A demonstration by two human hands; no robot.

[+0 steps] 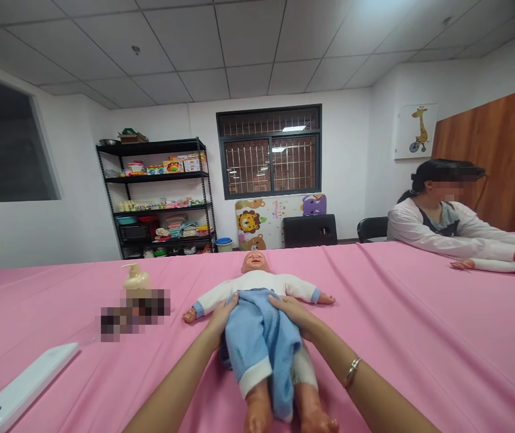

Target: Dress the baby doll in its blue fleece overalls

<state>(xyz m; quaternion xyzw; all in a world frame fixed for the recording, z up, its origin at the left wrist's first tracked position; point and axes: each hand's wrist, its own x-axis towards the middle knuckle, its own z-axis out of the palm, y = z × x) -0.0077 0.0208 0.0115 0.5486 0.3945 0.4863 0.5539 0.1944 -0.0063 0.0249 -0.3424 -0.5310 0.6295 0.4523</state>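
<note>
A baby doll lies on its back on the pink table cover, head away from me, in a white top with arms spread. Light blue trousers with white cuffs lie over its waist and legs; both bare feet stick out toward me. My left hand grips the trousers' waistband at the doll's left-hand side in view. My right hand grips the waistband on the other side. A bracelet sits on my right wrist.
A cream pump bottle stands left of the doll, beside a blurred patch. A white flat device lies at the near left. Another person sits at the far right, arms on the table. Black shelves and chairs stand against the back wall.
</note>
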